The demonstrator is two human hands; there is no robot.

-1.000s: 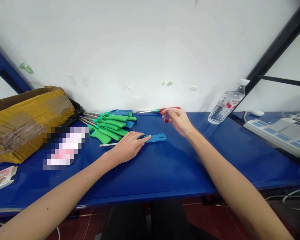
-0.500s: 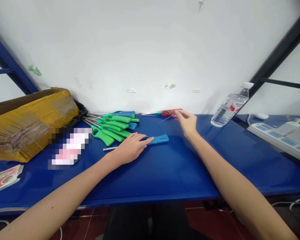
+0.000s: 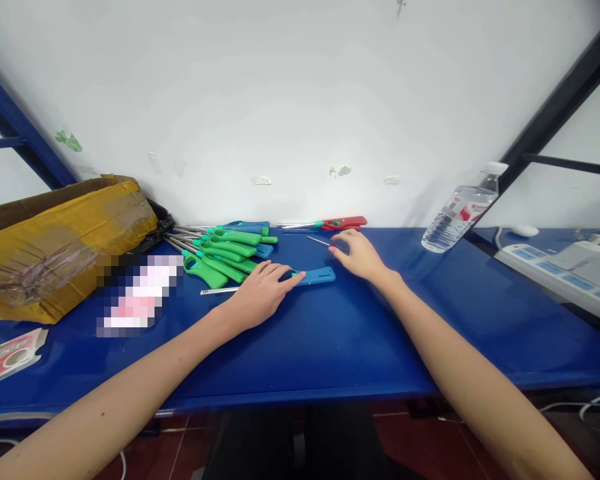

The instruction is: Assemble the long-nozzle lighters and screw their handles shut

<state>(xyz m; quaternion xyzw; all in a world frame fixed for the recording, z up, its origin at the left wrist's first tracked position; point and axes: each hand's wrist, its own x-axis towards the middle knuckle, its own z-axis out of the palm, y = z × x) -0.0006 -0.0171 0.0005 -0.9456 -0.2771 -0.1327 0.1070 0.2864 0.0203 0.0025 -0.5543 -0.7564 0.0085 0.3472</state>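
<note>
My left hand lies over a blue long-nosed lighter, its fingers closed about the middle. The lighter's metal nozzle pokes out to the left of the hand and its blue handle to the right. My right hand pinches what looks like a small screwdriver, its thin metal shaft pointing left above the blue lighter. Most of its handle is hidden by the fingers. Two or so red lighters lie against the wall beyond. Left of them is a pile of green lighters, with a few blue ones among them.
A cardboard box wrapped in yellow tape stands at the left, with a printed card in front. A tilted water bottle leans at the right near a power strip. A white wall closes off the back of the blue table.
My right hand has drawn back from the red lighters, down and left towards the blue lighter, with the thin tool in its fingers. The left hand and blue lighter have shifted only slightly.
</note>
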